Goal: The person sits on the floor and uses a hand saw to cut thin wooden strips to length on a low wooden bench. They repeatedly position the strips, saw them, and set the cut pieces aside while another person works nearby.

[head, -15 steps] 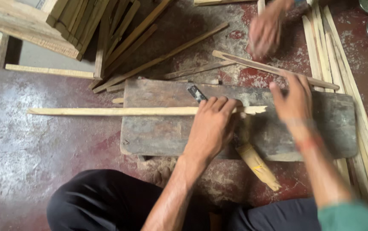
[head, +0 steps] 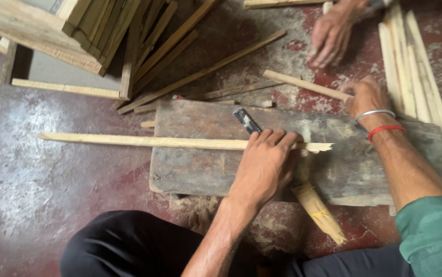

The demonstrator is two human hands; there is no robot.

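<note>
On the red floor [head: 36, 195] lay a thick, dark wooden board [head: 205, 169], and a long pale stick [head: 144, 141] rested across its top. The left hand [head: 264, 164] lay flat over the stick near its split end, fingers curled down and pressing it against the board. A thin metal blade [head: 246, 120] poked out just past those fingers, but how the hand gripped it could not be told. A pale wrapped handle [head: 318, 210] stuck out below the hand, over the near edge of the board.

The right hand [head: 367, 97] (the one with a silver bangle and a red thread on its wrist) was at the far right corner of the board. Its fingers were closed around the end of a second stick [head: 303, 84], which slanted away to the left.

Another person's hand [head: 331, 36] hung above, fingers spread and pointing down, touching nothing that could be seen. More sticks [head: 411, 72] lay side by side along the right. A pile of sticks [head: 144, 46] leaned near a wooden frame [head: 41, 46] at the top left.
</note>
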